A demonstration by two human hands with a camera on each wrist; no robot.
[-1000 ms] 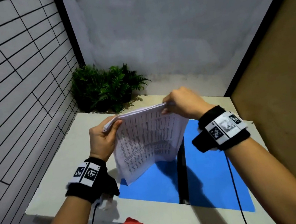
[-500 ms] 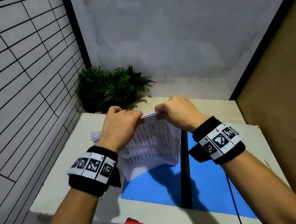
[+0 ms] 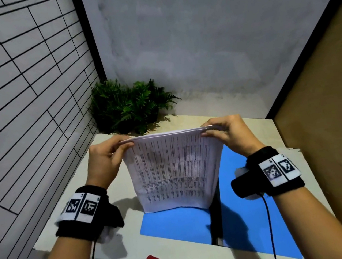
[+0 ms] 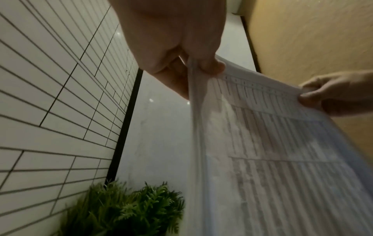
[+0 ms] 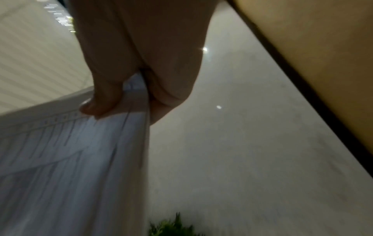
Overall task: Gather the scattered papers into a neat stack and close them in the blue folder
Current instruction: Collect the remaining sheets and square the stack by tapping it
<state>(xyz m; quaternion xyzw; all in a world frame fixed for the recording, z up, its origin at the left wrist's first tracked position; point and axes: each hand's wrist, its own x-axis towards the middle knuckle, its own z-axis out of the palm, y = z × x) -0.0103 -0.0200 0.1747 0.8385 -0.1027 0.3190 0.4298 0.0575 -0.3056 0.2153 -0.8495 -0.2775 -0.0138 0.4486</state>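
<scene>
Left hand (image 3: 103,159) and right hand (image 3: 232,134) each pinch an upper corner of the printed paper stack (image 3: 173,168), held upright over the open blue folder (image 3: 175,224) on the pale surface (image 3: 71,213); thin sheets hide the folder's far half, print blurred

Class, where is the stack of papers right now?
In the head view the papers stand upright mid-frame on the open blue folder, top corners pinched by the left hand and right hand.
</scene>
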